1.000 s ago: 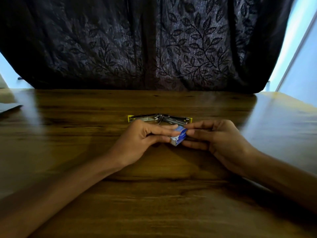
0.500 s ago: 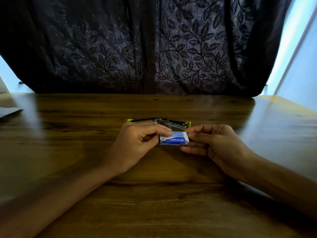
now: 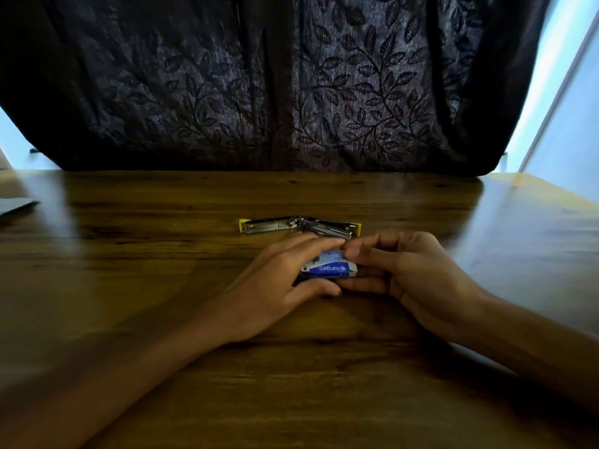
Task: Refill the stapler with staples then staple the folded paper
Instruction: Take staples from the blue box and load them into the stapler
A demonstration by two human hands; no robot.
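The dark wooden desk [image 3: 162, 319] carries everything. Near its middle, both hands pinch the small blue-and-white cardboard staple box [image 3: 327, 269]: the left hand [image 3: 275, 286] steadies one end, the right hand [image 3: 411, 273] grips the other, probably to open it. Just beyond, toward the far edge, the yellow-tipped metal stapler [image 3: 299, 225] lies swung flat open, ready for loading.

body: 2 bare forearms | left hand [image 3: 275, 286] — right hand [image 3: 408, 273] | no sleeves visible
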